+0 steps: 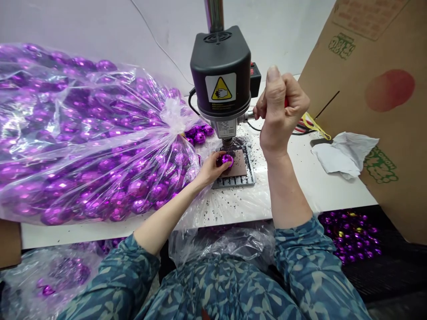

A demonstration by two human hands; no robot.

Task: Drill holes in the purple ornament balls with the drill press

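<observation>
Left hand (pixel 212 169) in pinch on purple ball (pixel 227 159), right hand (pixel 277 112) in fist around handle (pixel 249 116)

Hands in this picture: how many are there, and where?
2. The left hand holds a purple ball below the black motor housing; the right hand grips a lever beside the housing. I see no others.

Drill press (pixel 220 58) between bag (pixel 175 116) and carton (pixel 376 129)

The bag of balls (pixel 159 192) lies on the table's (pixel 300 189) left; paper (pixel 348 153) lies right, beside the carton. A board (pixel 240 167) rests on the base (pixel 251 181), one ball (pixel 227 160) at its left. Below the table's right end (look down) sit more balls (pixel 353 240), in what I can't tell.
</observation>
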